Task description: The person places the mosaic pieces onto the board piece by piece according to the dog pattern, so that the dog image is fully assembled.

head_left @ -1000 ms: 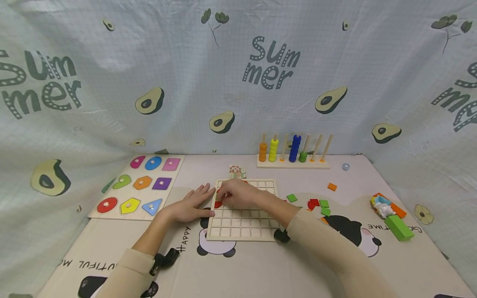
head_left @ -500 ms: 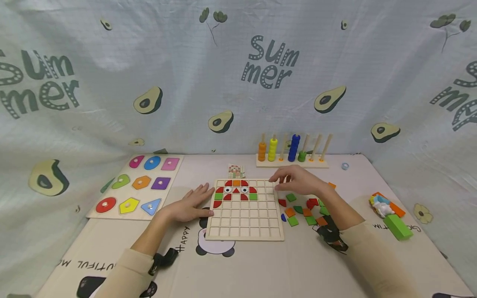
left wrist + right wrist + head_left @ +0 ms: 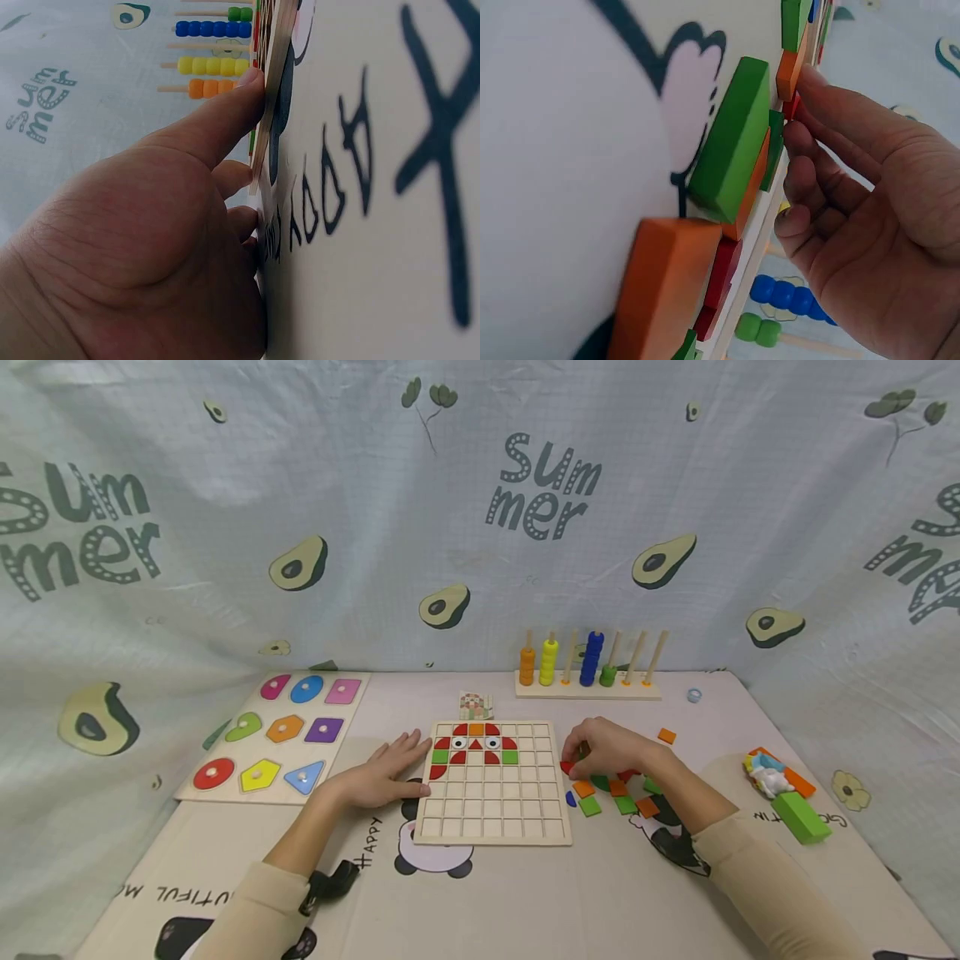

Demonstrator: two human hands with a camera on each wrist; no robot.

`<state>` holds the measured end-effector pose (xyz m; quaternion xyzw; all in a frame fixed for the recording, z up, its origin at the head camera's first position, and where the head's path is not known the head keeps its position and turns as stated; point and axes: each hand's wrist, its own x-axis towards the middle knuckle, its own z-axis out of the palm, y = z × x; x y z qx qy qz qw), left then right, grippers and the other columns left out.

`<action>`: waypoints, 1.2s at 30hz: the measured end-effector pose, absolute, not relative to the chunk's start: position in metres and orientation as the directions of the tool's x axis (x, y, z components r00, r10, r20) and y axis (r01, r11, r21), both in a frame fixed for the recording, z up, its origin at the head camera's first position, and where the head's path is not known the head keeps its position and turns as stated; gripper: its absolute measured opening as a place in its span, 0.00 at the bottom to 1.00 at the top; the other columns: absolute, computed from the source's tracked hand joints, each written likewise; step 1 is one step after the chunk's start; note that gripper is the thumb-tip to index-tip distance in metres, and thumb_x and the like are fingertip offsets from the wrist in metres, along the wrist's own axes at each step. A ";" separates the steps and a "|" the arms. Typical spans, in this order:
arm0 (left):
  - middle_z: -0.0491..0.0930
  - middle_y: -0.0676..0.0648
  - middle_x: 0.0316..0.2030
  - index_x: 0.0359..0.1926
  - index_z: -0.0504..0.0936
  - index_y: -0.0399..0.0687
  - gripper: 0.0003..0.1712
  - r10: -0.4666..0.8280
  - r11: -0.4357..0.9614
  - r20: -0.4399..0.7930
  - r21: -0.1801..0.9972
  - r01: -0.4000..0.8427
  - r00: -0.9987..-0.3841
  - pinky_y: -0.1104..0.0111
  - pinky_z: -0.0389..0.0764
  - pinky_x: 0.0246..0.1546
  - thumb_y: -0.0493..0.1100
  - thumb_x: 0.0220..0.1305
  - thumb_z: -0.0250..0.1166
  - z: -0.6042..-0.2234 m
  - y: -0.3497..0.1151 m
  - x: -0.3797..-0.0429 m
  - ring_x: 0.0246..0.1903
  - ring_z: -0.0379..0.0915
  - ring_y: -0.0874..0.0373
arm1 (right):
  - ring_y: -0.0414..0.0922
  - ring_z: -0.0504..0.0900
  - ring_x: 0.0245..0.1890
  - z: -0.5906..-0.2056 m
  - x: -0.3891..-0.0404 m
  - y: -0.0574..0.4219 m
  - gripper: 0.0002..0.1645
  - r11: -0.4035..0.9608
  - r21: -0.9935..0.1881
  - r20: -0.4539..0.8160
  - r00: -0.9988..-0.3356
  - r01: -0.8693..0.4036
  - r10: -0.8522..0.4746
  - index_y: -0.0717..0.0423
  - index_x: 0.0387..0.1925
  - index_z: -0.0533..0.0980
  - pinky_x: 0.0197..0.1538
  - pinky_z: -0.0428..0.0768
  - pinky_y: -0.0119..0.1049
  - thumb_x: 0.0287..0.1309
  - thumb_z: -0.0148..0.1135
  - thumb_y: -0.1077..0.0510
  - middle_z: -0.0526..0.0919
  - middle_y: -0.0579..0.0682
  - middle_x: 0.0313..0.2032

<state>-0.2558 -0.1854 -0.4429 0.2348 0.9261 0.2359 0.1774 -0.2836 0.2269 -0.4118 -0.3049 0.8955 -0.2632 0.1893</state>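
Observation:
My left hand (image 3: 378,774) lies flat with fingers spread at the left edge of a wooden grid board (image 3: 491,820); its thumb rests on the board's edge in the left wrist view. In the board's upper rows, red, green and orange tiles and two eye tiles (image 3: 492,742) form a face-like pattern. Right of the board, my right hand (image 3: 611,747) pinches a red quarter-circle tile (image 3: 566,767) on the table between thumb and index finger. In the right wrist view this red tile (image 3: 791,106) shows between the fingertips, beside an orange tile (image 3: 787,73).
Loose green tiles (image 3: 590,806), orange tiles (image 3: 647,807) and a blue piece (image 3: 571,798) lie right of the board. A pattern card (image 3: 476,705) and a bead stacker (image 3: 588,691) stand behind. A shape puzzle (image 3: 300,757) is left; a green block (image 3: 801,817) is far right.
My right hand has moved from the board's upper left to the loose tiles on the right, then down to the red tile. The left hand stays in place.

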 end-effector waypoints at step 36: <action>0.37 0.45 0.76 0.76 0.47 0.56 0.50 0.545 0.755 -0.191 0.535 0.379 -0.816 0.47 0.32 0.71 0.66 0.61 0.59 -0.440 -0.185 -0.255 0.74 0.26 0.46 | 0.41 0.85 0.35 -0.392 -0.294 0.142 0.08 0.422 -0.769 0.084 -0.731 -0.480 -0.677 0.54 0.38 0.84 0.38 0.84 0.36 0.54 0.68 0.65 0.86 0.47 0.38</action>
